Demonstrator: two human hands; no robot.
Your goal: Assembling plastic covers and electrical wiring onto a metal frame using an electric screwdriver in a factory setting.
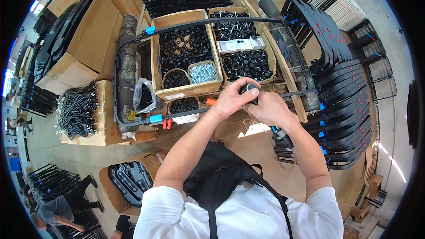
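Note:
A black tubular frame [186,23] with rounded corners and blue tape lies across two wrapped rollers, around the parts boxes. At its near rail, my left hand [235,99] is closed with its thumb against a small black round knob-like part [251,88]. Close beside it, my right hand [268,109] is curled, back up, at the same rail; its fingertips and what they hold are hidden. A dark power screwdriver [283,137] with a thin coiled cord shows below my right wrist; I cannot tell what supports it.
Wooden boxes [155,68] hold black caps, black knobs and silver screws [202,73]. Red-handled pliers [167,124] hang near the left roller. Stacked black frames [343,102] stand at right. Cartons [84,68] and bundled black cables [77,110] sit left. Another person [57,210] bends at lower left.

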